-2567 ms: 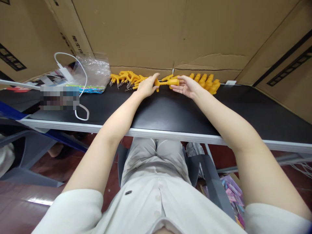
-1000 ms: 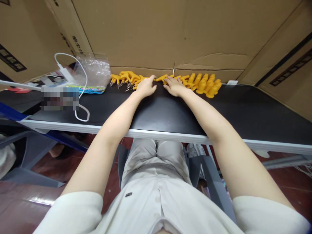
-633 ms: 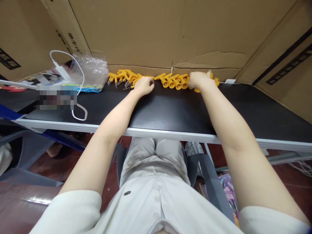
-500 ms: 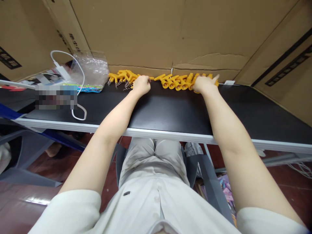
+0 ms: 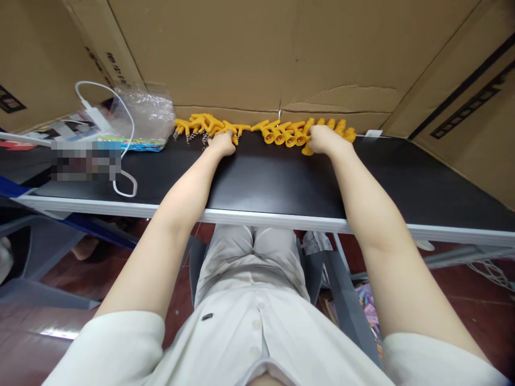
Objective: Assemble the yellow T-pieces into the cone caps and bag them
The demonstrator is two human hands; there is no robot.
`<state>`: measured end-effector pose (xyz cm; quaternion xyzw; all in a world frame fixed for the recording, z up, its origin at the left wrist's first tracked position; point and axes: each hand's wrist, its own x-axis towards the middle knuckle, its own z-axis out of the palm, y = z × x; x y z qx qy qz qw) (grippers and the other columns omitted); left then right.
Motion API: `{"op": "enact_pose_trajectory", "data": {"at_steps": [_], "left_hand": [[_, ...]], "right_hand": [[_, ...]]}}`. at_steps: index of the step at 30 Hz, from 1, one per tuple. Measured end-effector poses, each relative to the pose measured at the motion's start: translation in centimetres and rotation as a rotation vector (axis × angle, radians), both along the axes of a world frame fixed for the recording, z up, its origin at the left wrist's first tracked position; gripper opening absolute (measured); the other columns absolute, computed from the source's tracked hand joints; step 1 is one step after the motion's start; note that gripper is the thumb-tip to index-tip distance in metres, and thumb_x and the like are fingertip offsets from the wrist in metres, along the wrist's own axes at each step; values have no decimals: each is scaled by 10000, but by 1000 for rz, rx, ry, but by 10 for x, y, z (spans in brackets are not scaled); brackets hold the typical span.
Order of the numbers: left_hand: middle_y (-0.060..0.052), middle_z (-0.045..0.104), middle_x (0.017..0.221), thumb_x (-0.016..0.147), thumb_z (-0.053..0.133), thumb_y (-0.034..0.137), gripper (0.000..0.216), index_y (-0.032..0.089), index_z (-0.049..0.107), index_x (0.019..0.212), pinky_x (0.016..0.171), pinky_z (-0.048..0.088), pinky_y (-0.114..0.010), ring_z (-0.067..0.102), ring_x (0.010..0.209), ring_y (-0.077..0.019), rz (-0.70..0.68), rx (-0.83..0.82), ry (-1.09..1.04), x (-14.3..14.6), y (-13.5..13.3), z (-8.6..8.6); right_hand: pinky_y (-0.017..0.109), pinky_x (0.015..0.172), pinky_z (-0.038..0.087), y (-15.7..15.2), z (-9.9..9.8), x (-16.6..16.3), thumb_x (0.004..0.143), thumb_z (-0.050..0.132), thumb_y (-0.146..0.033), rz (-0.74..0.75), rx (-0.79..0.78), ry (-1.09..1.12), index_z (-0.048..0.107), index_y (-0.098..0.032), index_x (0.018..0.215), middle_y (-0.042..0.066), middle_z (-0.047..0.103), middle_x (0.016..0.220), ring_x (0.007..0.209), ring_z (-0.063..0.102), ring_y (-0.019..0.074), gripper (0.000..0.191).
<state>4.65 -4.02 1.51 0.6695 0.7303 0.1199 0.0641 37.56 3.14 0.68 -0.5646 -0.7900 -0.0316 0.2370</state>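
Along the back of the black tabletop lies a row of yellow corkscrew handles (image 5: pixel 201 122) with metal spirals hanging from them. My left hand (image 5: pixel 222 143) is at the right end of this group, its fingers closed around a corkscrew handle, partly hidden behind the knuckles. Farther right stand several yellow bell-ended sleeves (image 5: pixel 279 136), their round mouths facing me, with T-shaped tops leaning back. My right hand (image 5: pixel 323 140) is closed on another yellow sleeve (image 5: pixel 307 151), whose flared end shows below the fingers. More yellow sleeves (image 5: pixel 341 126) stand behind and right of that hand.
Left on the table (image 5: pixel 273 185) are a clear plastic bag (image 5: pixel 142 110), a colourful packet (image 5: pixel 151 145) and a looping white cable (image 5: pixel 129 110). Cardboard walls (image 5: pixel 241 53) enclose the back and sides. A white tag (image 5: pixel 374 133) sits at the back right.
My left hand has moved left and slightly toward me, onto the corkscrew handles. The right hand has shifted left, with a sleeve's flared end now showing beneath it. The view has shifted slightly.
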Motion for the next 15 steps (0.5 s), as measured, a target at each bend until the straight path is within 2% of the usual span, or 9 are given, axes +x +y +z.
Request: {"op": "enact_pose_trajectory", "data": {"at_steps": [1, 3, 6, 11, 15], "left_hand": [[-193, 553, 1804, 1031, 584, 154, 720, 202, 534, 1748, 1412, 410, -600, 487, 1712, -367, -4, 2, -8, -1, 1, -1], [-189, 541, 1806, 1029, 585, 157, 718, 223, 546, 1743, 1407, 408, -606, 480, 1711, -369, 1, 12, -23, -1, 2, -2], [-195, 537, 1790, 1008, 608, 157, 723, 248, 581, 1725, 1402, 406, -605, 479, 1699, -387, 7, 22, -39, -1, 0, -2], [-249, 506, 1789, 1060, 471, 140, 624, 134, 637, 1662, 1398, 392, -619, 426, 1718, -409, -6, 46, -54, 3, -5, 0], [-236, 455, 1847, 1055, 462, 165, 639, 107, 621, 1671, 1437, 360, -598, 382, 1754, -393, 2, 61, -26, 6, -4, 0]], "right_hand": [[680, 1190, 569, -6, 2, -10, 920, 938, -448, -49, -50, -7, 801, -85, 1276, 286, 766, 1295, 1351, 748, 489, 526], [618, 1153, 610, -16, 4, -28, 925, 869, -274, -42, -136, -51, 798, -109, 1260, 259, 793, 1300, 1283, 781, 457, 380], [558, 1138, 629, -24, 3, -41, 899, 742, -133, 34, -143, -68, 781, -144, 1273, 214, 810, 1322, 1277, 780, 419, 376], [552, 1215, 584, -22, -6, -39, 872, 680, -136, 103, -110, 11, 760, -152, 1281, 204, 792, 1400, 1337, 741, 405, 417], [567, 1253, 559, -20, -8, -38, 855, 662, -129, 154, -108, 34, 748, -138, 1368, 212, 781, 1452, 1367, 732, 407, 520]]}}
